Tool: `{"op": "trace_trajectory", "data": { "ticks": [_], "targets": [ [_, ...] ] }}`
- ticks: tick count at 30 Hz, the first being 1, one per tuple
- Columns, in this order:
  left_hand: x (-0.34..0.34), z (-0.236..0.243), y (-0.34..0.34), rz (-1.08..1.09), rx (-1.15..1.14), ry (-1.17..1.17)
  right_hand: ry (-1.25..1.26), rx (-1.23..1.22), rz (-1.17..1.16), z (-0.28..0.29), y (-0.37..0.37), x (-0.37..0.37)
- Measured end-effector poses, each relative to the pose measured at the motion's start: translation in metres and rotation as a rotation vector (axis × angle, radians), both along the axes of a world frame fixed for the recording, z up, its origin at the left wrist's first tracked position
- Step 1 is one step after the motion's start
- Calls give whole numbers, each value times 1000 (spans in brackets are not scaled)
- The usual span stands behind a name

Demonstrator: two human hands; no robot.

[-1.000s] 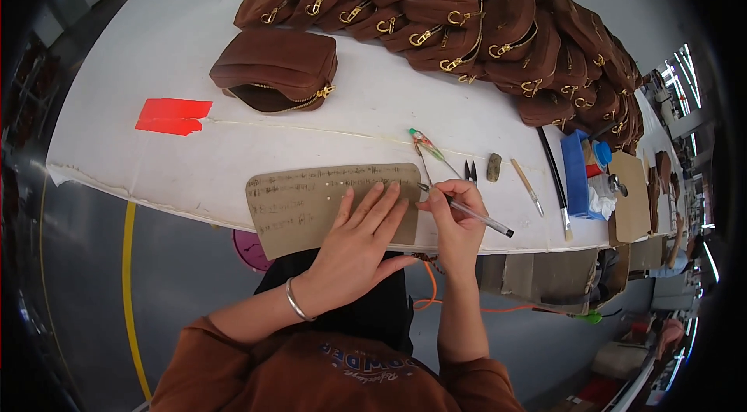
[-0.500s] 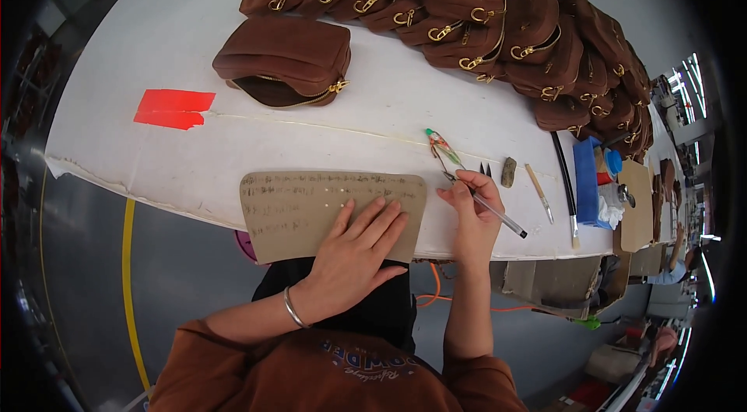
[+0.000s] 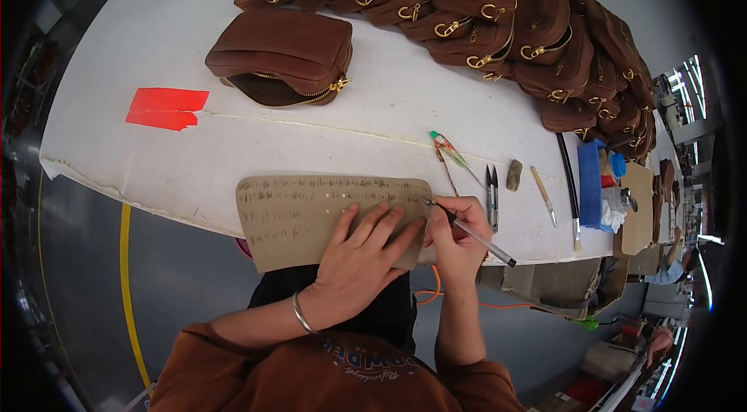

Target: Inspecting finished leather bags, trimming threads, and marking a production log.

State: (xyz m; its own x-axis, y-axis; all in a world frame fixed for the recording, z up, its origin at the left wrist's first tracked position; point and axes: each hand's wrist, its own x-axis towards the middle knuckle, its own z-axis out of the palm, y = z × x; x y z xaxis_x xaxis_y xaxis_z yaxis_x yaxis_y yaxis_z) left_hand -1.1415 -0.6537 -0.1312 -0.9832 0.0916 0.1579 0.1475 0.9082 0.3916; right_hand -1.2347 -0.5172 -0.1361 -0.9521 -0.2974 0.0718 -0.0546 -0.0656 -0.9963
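A tan card with rounded corners, covered in handwriting and pierced by a few small holes, lies at the table's near edge. My left hand rests flat on it with fingers spread, a silver bangle round the wrist. In my right hand is a clear-barrelled pen, gripped near its dark tip. That tip is at the card's upper right edge; whether it touches I cannot tell. Just right of the hand lie pointed dark tweezers, and beyond it a green-tipped tool.
One brown pouch lies partly unzipped behind the card. Many similar brown pouches are heaped at the back right. Red tape marks the left. Rightward are a stone, brushes and a blue bin.
My right hand has moved left and nearer, bringing the pen tip to the card's edge. The tweezers now show more fully. My left hand stays on the card.
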Motion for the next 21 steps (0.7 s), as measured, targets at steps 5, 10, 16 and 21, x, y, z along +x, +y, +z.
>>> {"op": "trace_trajectory", "data": {
  "ticks": [5, 10, 16, 21],
  "targets": [
    [-2, 1, 0, 4, -3, -5, -3, 106, 6, -6, 4, -6],
    [-2, 0, 0, 6, -3, -19, 1, 173, -9, -5, 1, -6],
    [-3, -1, 1, 17, 48, -9, 67, 212, -23, -5, -1, -7],
    [-3, -3, 1, 23, 54, 6, 96, 229, -62, -6, 0, -7]
  ]
}}
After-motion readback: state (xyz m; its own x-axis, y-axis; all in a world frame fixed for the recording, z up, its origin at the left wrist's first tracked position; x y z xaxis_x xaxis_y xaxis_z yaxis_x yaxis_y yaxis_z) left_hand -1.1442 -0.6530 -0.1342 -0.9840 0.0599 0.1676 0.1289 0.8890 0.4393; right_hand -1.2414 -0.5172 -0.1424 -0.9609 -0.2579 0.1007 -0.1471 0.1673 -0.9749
